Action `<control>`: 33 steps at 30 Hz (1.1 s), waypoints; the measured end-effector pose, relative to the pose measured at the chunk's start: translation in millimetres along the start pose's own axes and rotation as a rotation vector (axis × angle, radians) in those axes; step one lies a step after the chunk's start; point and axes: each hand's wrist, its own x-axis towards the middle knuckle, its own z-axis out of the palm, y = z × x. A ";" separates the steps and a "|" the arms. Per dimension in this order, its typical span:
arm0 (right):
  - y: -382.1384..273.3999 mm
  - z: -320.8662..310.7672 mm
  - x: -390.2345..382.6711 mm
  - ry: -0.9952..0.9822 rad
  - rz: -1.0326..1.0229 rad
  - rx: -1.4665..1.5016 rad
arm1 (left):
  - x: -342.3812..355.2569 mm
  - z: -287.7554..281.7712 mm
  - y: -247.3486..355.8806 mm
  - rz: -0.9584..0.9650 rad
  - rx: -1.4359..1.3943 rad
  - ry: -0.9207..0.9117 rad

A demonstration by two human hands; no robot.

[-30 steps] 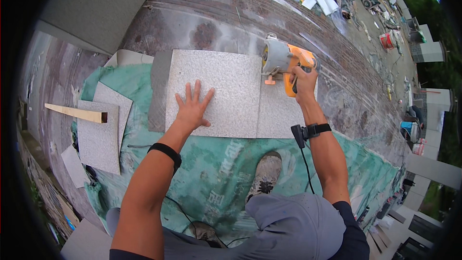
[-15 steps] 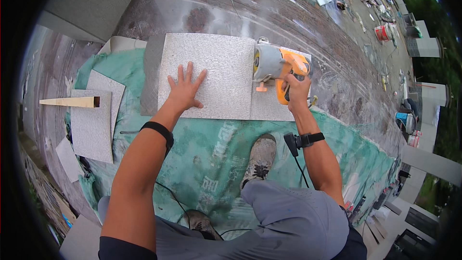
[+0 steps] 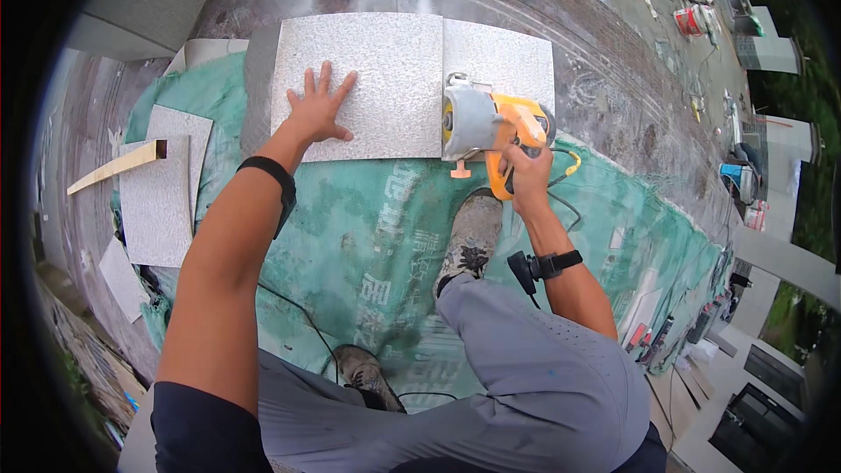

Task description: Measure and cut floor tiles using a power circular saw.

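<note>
A pale speckled stone slab lies flat before me. My left hand rests on it, fingers spread and palm down. Along the slab's right side runs a straight line, with another pale piece beyond it. On that line, at the near edge, sits an orange-and-grey handheld circular saw. My right hand is wrapped around its orange rear handle. The saw's housing mostly hides the blade, so I cannot tell whether it is spinning. A darker grey board shows under the slab's left side.
Green sheeting covers the ground under my boots. A dark power cord crosses it near my legs. Offcut slabs and a wooden strip lie at left. A concrete block stands far left; a red-and-white bucket stands far right.
The saw has come toward me along the line to the slab's near edge, in my right hand. My left hand stays spread on the slab. The whole view has shifted slightly.
</note>
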 end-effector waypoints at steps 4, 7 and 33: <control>8.7 -11.7 -31.1 0.022 0.025 0.038 | 1.2 -0.3 -0.1 -0.010 0.019 0.007; 15.0 -21.0 -51.9 0.016 0.044 0.027 | 0.4 -0.6 -0.1 -0.004 0.012 0.015; -66.1 -59.0 -20.1 0.089 -0.014 0.098 | 36.5 -38.8 84.3 0.369 0.168 0.025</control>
